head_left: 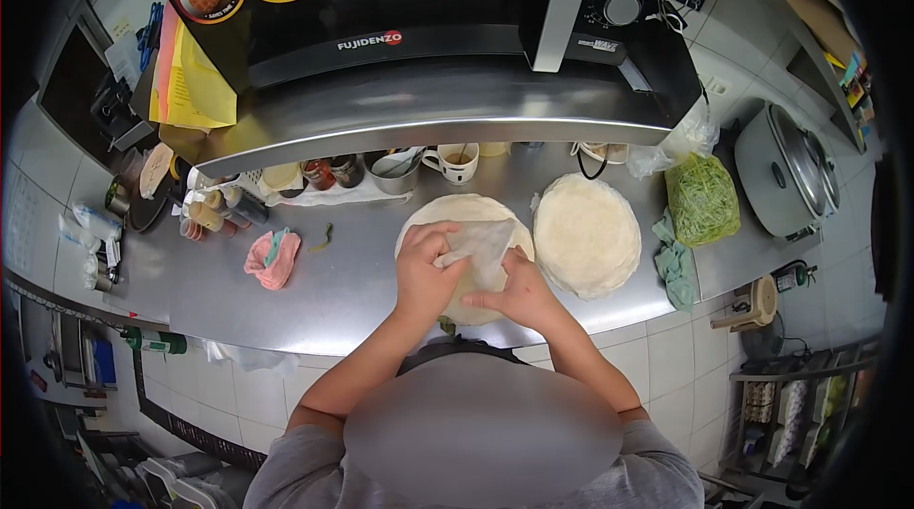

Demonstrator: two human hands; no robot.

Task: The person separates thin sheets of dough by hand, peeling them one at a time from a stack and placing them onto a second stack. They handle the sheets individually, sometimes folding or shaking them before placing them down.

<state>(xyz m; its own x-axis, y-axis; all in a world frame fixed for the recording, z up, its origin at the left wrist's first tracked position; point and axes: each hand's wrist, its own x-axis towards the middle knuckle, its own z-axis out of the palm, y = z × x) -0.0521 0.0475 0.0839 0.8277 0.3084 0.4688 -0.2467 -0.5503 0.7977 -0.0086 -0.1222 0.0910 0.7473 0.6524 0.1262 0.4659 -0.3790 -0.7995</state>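
Note:
A round stack of thin pale sheets (430, 214) lies on the steel counter in front of me. Above it, a thin whitish sheet (487, 240) is lifted and folded between my hands. My left hand (427, 266) has its fingers curled on the sheet's left part. On the right side, my right hand (519, 292) pinches the sheet's edge with its fingers, the thumb stretched toward the left over the stack. A second round stack of pale sheets (587, 235) lies just to the right. Small green pieces (447, 325) show at the near edge of the first stack.
On the steel counter (352, 304) are a pink cloth (272, 259), a green cloth (676, 266), a bag of shredded greens (703, 199) and a large cooker (785, 171). A mug (457, 162), metal cup and jars stand under the shelf (428, 135) holding a microwave.

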